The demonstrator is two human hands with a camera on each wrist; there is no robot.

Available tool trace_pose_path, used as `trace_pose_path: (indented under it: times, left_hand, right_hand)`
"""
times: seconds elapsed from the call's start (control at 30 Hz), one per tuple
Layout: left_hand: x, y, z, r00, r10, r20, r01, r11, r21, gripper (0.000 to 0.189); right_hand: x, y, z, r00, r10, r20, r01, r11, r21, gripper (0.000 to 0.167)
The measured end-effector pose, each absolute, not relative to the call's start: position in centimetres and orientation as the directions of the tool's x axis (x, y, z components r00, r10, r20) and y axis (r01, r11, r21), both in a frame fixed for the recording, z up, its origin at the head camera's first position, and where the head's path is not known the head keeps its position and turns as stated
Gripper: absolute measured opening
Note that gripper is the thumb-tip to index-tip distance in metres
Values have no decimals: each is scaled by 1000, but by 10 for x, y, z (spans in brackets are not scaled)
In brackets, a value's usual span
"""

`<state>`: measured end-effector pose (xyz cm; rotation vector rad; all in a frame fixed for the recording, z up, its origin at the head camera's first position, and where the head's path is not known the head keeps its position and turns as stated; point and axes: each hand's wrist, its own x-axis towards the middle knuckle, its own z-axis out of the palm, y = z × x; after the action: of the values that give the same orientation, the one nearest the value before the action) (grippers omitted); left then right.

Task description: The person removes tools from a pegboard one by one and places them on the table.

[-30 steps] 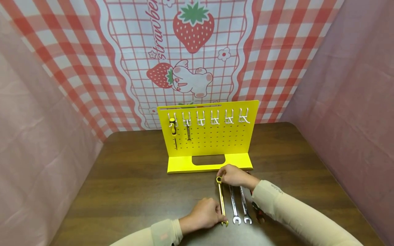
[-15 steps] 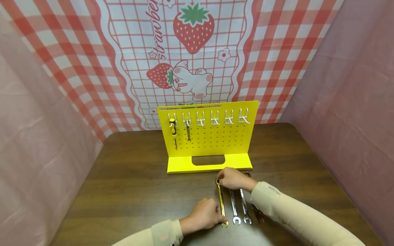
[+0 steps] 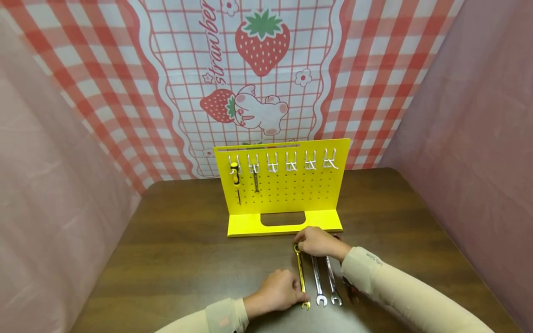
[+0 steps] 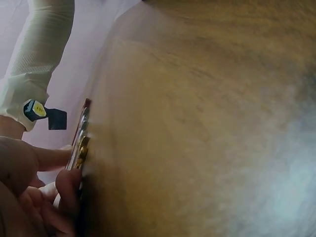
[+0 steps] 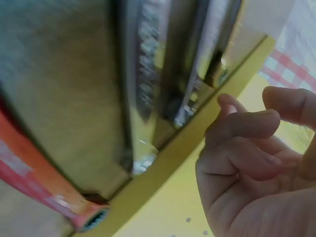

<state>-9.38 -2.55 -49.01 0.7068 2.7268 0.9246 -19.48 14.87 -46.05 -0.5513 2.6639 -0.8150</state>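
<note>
Two hands on the yellow wrench (image 3: 300, 277), lower centre of frame: your left hand (image 3: 278, 290) pinches its near end, your right hand (image 3: 317, 241) curls over its far ring end. Two steel wrenches (image 3: 325, 281) lie just right.

Bright, even light; head view sharp, both wrist views blurred.

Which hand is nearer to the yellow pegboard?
The right hand: it sits just in front of the pegboard base, at the yellow wrench's far end. The left hand is at its near end.
</note>
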Motion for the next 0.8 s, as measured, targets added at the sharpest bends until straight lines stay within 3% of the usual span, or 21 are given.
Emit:
trace_pose_path:
  times: [0.27, 0.53, 0.8]
  left_hand:
    - [-129, -36, -480, -945, 310, 107, 289, 633, 718, 11]
    - [-186, -56, -466, -980, 35, 195, 181, 558, 810, 39]
    - [-227, -67, -460, -954, -133, 269, 169, 502, 848, 47]
  right_hand:
    - [-211, 139, -439, -924, -380, 31, -288, 641, -711, 20]
    - [-234, 116, -433, -920, -321, 224, -365, 499, -786, 22]
    - [-254, 86, -420, -877, -302, 373, -468, 370, -803, 37]
